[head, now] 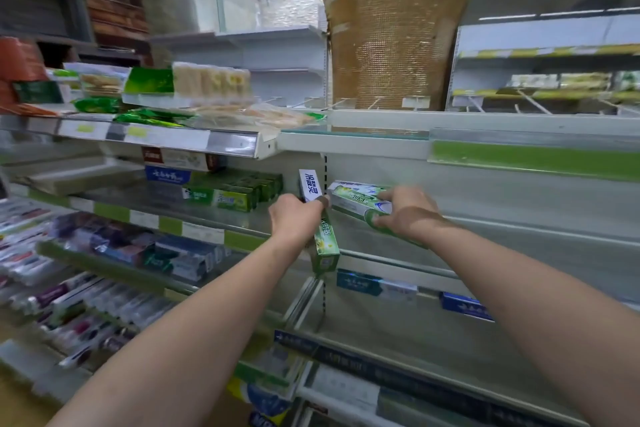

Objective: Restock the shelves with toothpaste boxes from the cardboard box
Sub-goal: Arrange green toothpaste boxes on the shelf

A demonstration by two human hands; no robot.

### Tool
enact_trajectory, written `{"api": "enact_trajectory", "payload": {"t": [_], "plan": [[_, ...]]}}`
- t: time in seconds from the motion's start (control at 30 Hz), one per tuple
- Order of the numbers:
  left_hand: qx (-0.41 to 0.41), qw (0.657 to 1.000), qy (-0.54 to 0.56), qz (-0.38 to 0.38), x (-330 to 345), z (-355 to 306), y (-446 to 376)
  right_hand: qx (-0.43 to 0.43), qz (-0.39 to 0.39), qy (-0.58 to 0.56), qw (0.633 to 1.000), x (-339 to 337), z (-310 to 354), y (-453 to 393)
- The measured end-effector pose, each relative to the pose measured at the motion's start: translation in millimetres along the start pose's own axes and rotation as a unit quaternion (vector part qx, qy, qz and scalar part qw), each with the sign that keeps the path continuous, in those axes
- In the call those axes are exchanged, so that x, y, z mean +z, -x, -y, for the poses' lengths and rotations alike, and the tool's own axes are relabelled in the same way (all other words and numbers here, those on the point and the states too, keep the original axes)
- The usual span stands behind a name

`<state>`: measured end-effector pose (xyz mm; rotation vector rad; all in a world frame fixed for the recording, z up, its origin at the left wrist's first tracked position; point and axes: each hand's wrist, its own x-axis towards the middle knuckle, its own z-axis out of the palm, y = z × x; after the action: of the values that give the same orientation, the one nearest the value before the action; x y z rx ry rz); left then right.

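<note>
My left hand (294,218) grips a green and white toothpaste box (323,239) that stands nearly upright at the front of the middle shelf (519,218). My right hand (405,211) holds another green and white toothpaste box (356,198) lying slanted, its far end reaching over that shelf. The two boxes meet near the shelf's upright post. A row of green toothpaste boxes (239,192) lies further left on the same shelf level. The cardboard box is not in view.
Blue toothpaste boxes (374,284) lie on the shelf below. Toothbrush and toothpaste packs (114,246) fill the lower left shelves. Snack packets (207,83) sit on the top shelf. A burlap-covered pillar (391,28) rises behind. A shelf edge (346,140) overhangs just above my hands.
</note>
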<state>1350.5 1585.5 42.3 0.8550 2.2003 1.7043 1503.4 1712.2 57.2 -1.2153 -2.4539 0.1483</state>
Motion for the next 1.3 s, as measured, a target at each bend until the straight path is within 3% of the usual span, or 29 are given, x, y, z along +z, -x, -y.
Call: {"api": "enact_trajectory", "payload": {"t": [0.37,0.6,1.3], "plan": [[-0.042,0.999,0.014,-0.002,12.3,2.5,-39.7,-0.071,-0.018,0.062,0.995,25.6,-2.4,-37.6],[-0.057,0.998,-0.001,0.026,6.9,-1.8,-52.5,-0.081,-0.035,0.126,0.988,33.6,2.4,-51.5],[-0.093,0.995,-0.01,0.047,-8.2,2.4,-52.5,-0.061,-0.055,0.137,0.987,43.5,4.1,-52.6]]}}
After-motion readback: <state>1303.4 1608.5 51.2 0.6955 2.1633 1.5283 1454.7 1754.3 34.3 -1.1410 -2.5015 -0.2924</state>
